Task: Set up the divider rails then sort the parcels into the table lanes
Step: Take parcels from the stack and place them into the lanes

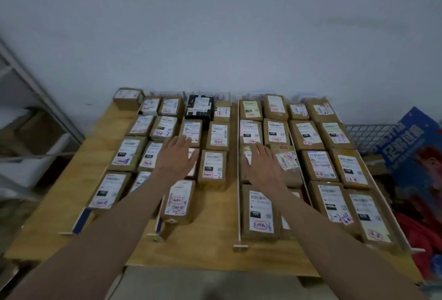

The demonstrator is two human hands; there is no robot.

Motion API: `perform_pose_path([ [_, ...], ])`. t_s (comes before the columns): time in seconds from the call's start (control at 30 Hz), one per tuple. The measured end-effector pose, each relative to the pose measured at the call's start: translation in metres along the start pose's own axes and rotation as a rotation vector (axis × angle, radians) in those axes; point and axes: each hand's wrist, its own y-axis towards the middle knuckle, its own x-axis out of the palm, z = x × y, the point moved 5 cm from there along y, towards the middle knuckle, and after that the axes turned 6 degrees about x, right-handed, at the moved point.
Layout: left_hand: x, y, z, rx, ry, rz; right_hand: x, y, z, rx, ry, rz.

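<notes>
Bare forearms reach from the near edge over a wooden table, both hands spread flat, fingers straight, above rows of parcels. Left hand hovers over or rests on a parcel in the second lane; contact cannot be told. Right hand lies over a parcel in the third lane, just right of the centre rail.

Parcels are brown cardboard boxes, rectangular, each with a white printed label facing up and red and blue handwritten marks; one at the far end is black. Their long axes run away from the camera, parallel to the rails. Thin white rails, set on small feet at the near edge, run front to back and split the table into lanes.

Pale wall behind; metal shelving at left; a blue printed bag and wire basket at right.
</notes>
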Motion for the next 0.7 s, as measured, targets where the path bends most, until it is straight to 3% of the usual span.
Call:
perform_pose_path([
  [0.37,-0.020,-0.085,-0.203,-0.134,-0.032,0.046,0.033,-0.031,-0.209,-0.115,0.017,0.015],
  [0.7,-0.019,-0.125,-0.332,-0.207,-0.020,0.026,0.066,-0.038,-0.339,-0.148,0.002,0.013],
])
